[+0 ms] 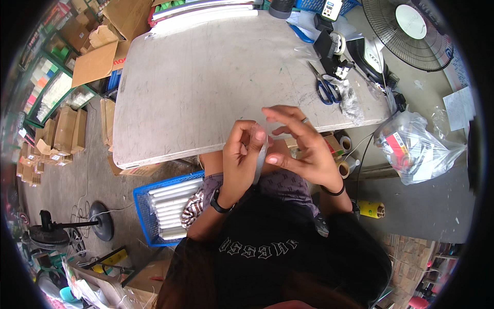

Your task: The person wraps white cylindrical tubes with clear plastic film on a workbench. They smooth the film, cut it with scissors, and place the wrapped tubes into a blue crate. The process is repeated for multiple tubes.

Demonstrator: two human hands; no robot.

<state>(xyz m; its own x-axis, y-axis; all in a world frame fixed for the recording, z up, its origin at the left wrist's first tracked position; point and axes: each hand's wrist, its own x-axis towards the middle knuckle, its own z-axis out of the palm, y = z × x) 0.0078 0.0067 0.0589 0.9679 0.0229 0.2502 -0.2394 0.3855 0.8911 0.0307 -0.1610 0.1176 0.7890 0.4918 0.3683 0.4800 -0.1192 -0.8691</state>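
Note:
Between the thumb and fingers of my left hand [243, 152] is a narrow strip of translucent plastic [261, 164], perhaps a piece of film or tape. It hangs down over my lap. My right hand [308, 150] is just to the right of the strip, slightly blurred, with thumb and fingers apart and nothing visible in them. Both hands are at the near edge of a whitish table [200, 81]. Scissors with dark blue handles [327, 90] lie on the table beyond my right hand, beside a crumpled grey cloth [351, 102].
A tape roll [339, 43] and a standing fan [409, 27] are at the back right. A plastic bag of items [405, 146] lies to the right. On the left, a blue crate [141, 216] with white tubes stands below the table, near cardboard boxes [63, 131]. Long white tubes [208, 15] line the far edge.

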